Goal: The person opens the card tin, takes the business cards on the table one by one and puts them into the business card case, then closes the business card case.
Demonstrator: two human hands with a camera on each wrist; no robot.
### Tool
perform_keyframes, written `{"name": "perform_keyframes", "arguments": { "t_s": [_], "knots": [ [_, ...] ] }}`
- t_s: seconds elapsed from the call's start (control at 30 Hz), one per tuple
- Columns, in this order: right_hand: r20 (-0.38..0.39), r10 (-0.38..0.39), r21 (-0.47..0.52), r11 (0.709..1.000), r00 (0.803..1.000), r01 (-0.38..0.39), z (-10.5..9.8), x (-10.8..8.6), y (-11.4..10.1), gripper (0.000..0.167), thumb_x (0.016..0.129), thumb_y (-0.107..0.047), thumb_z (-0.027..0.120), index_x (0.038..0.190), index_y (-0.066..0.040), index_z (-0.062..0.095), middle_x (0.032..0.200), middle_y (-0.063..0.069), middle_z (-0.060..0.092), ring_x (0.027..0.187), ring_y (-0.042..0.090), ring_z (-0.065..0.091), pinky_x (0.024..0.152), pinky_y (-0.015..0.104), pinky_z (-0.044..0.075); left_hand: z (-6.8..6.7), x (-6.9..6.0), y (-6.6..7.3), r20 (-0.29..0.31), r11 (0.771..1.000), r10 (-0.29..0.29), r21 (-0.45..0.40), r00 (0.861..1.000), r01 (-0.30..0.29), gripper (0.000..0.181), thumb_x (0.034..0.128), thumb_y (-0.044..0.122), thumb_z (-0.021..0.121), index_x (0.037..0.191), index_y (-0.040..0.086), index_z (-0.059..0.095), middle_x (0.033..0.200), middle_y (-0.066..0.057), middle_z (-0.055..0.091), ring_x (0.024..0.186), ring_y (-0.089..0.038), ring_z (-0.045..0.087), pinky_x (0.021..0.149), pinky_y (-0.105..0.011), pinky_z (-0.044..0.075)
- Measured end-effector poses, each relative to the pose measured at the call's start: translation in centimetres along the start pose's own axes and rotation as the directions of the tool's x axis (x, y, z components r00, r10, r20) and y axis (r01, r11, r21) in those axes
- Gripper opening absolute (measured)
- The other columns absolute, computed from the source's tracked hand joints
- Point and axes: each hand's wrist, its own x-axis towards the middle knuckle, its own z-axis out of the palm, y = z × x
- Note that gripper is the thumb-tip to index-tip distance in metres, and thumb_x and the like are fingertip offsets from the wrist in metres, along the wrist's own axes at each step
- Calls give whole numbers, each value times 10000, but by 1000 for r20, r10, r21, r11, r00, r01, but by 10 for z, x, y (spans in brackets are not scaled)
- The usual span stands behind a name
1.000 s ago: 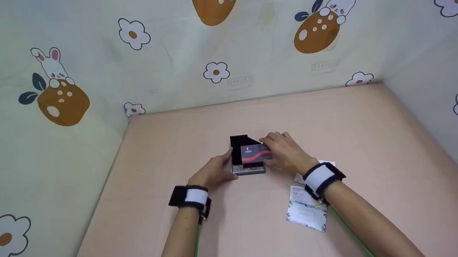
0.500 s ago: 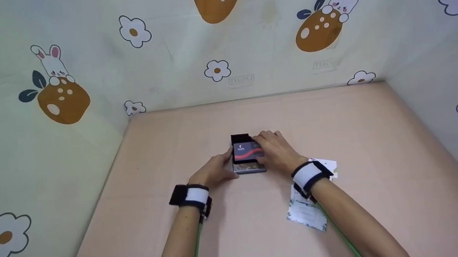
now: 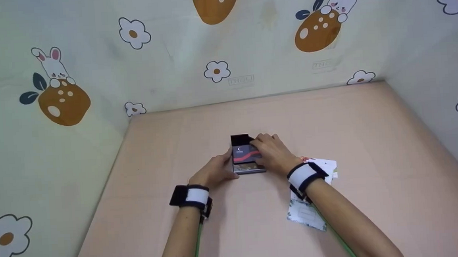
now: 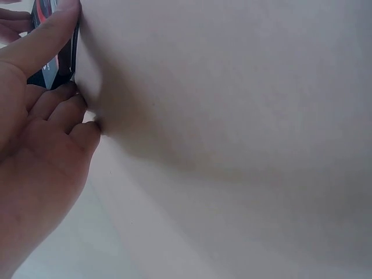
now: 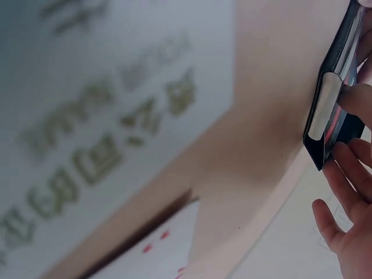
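A small dark card case (image 3: 240,139) with its flap raised lies on the table in the head view. Inside it is a dark card with a red wave (image 3: 244,153). My left hand (image 3: 212,171) grips the case's left side, thumb at the near corner and fingers along the edge. Over the card's right end, my right hand (image 3: 275,153) pinches that card, hiding its right part. The right wrist view shows the case (image 5: 326,104) from its side, with the right fingers (image 5: 346,174) against the card and case.
Several white printed cards (image 3: 306,215) lie on the pink tabletop (image 3: 166,148), partly beneath my right wrist. A patterned cloth wall (image 3: 177,68) rises behind the table and on both sides. One white card (image 5: 104,104) fills much of the right wrist view.
The dark card has moved left and down into the case, together with my right hand. My left hand has stayed on the case's left side.
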Motion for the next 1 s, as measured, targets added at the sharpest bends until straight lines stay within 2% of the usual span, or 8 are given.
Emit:
{"name": "perform_keyframes", "arguments": {
  "t_s": [0.23, 0.33, 0.63, 0.73, 0.87, 1.0],
  "knots": [
    [34, 11, 36, 999, 999, -12, 1, 0, -4, 431, 901, -157, 733, 1301, -29, 635, 1247, 153, 602, 1165, 314, 563, 978, 456, 466, 0, -1, 0, 7, 1000, 9, -8, 1000, -8, 945, 872, 253, 781, 1608, 204, 191, 1636, -123, 304, 1528, -291, 286, 1273, -436, 228],
    [36, 6, 48, 999, 999, -8, 3, -2, -5, 398, 940, -196, 698, 1302, -41, 640, 1263, 149, 599, 1174, 310, 560, 981, 453, 466, 0, -1, 0, 4, 1000, 16, -3, 1000, -16, 942, 872, 248, 781, 1607, 198, 193, 1634, -128, 305, 1527, -296, 287, 1273, -439, 228],
    [27, -22, 70, 997, 999, 20, 5, -7, -9, 400, 1003, -278, 612, 1299, -11, 640, 1241, 156, 597, 1132, 311, 567, 946, 462, 470, -1, 0, 2, -3, 1000, 24, 9, 1000, -24, 952, 863, 226, 788, 1606, 191, 193, 1622, -144, 330, 1518, -306, 306, 1268, -438, 242],
    [29, -36, 56, 998, 999, 34, 5, -8, -12, 386, 1003, -295, 609, 1257, -10, 666, 1220, 154, 604, 1118, 309, 570, 935, 462, 467, -1, 0, 2, -3, 999, 30, 18, 1000, -30, 954, 864, 224, 787, 1606, 187, 189, 1618, -145, 336, 1512, -304, 317, 1264, -436, 250],
    [-16, -76, 4, 997, 997, 76, 6, -11, -16, 357, 992, -311, 623, 1153, -2, 705, 1174, 161, 614, 1085, 323, 590, 878, 463, 474, -1, 0, 1, -9, 999, 40, 34, 999, -39, 954, 864, 239, 789, 1608, 186, 194, 1619, -139, 332, 1511, -290, 321, 1261, -429, 260],
    [-10, -74, -4, 997, 997, 74, 7, -14, -20, 409, 998, -352, 606, 1157, 15, 692, 1201, 175, 602, 1106, 337, 590, 873, 471, 478, 0, -2, 0, -14, 998, 47, 39, 999, -47, 950, 866, 248, 788, 1608, 176, 199, 1617, -138, 337, 1510, -281, 323, 1259, -425, 266]
  ]
}}
